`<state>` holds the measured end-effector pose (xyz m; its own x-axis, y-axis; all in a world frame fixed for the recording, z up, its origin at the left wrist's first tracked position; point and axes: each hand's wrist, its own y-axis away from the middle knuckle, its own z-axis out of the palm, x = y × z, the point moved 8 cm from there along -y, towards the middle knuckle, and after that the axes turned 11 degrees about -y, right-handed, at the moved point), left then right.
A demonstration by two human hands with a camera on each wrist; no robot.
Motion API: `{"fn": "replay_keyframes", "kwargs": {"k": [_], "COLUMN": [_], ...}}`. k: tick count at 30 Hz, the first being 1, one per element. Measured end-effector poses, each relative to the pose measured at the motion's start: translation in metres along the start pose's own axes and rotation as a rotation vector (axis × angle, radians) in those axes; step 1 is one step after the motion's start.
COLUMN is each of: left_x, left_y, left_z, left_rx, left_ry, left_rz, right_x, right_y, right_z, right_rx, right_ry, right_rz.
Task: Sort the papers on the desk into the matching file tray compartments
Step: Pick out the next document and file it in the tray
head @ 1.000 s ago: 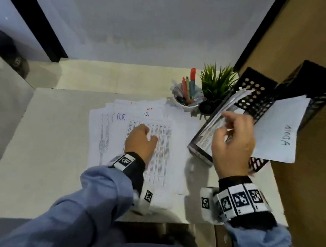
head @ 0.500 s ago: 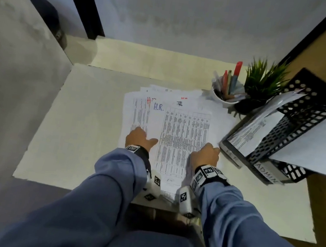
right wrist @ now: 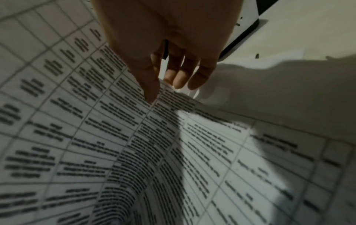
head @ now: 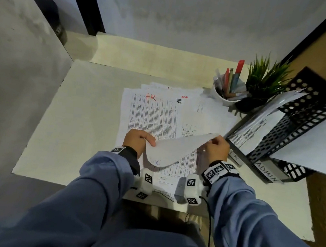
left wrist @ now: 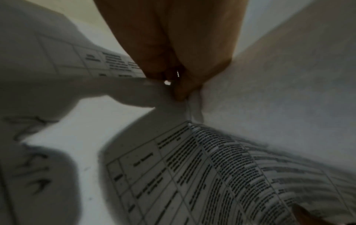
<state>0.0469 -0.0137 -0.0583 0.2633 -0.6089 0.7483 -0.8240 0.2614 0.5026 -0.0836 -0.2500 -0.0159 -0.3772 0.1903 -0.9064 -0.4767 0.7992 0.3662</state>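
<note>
A spread pile of printed papers (head: pixel 154 118) lies mid-desk, and the sheet now on top is marked "HR" in red. Both hands hold one sheet (head: pixel 175 151) lifted off the pile and curled over, blank side up. My left hand (head: pixel 149 142) pinches its left edge (left wrist: pixel 179 92). My right hand (head: pixel 211 144) pinches its far right corner, thumb over fingers (right wrist: pixel 154 94). The black mesh file tray (head: pixel 293 132) stands to the right, with front labels "H R" (head: pixel 235 156) and "ADMIN" (head: pixel 266 172). Its compartments hold papers, and a sheet marked "ADMIN" (head: pixel 320 148) sticks out.
A white cup of pens (head: pixel 227 90) and a small green plant (head: pixel 265 80) stand behind the pile, next to the tray. A grey wall (head: pixel 20 63) borders the desk on the left. Bare desk top (head: pixel 79 122) lies left of the papers.
One second ago my right hand was at the tray; half a second ago both hands lay on the pile. Now they have lifted its top sheet, curling it towards me.
</note>
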Motion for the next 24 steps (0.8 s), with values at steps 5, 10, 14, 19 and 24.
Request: {"fn": "replay_keyframes", "kwargs": {"k": [5,10,14,19,24], "left_x": [0.009,-0.017,-0.011,-0.006,-0.026], "left_y": [-0.003,0.003,0.005,0.003,-0.010], "left_z": [-0.035,-0.065,-0.071,-0.061,-0.052], "left_rx": [0.271,0.461,0.460,0.424,0.338], "left_ry": [-0.225,-0.107,-0.052,0.028,0.182], "left_rz": [0.021,-0.226,-0.141,0.002,-0.013], "right_x": [-0.003,0.002,0.020,0.007,0.018], "right_y": [0.016,0.014,0.005,0.008,0.001], "right_z": [0.016,0.019,0.020,0.022,0.027], "right_rx": [-0.149,-0.152,-0.087,-0.185,-0.169], "right_ry": [-0.206,-0.292,-0.292,-0.186,-0.252], "right_rz": [0.135,0.190,0.200,0.167,0.173]}}
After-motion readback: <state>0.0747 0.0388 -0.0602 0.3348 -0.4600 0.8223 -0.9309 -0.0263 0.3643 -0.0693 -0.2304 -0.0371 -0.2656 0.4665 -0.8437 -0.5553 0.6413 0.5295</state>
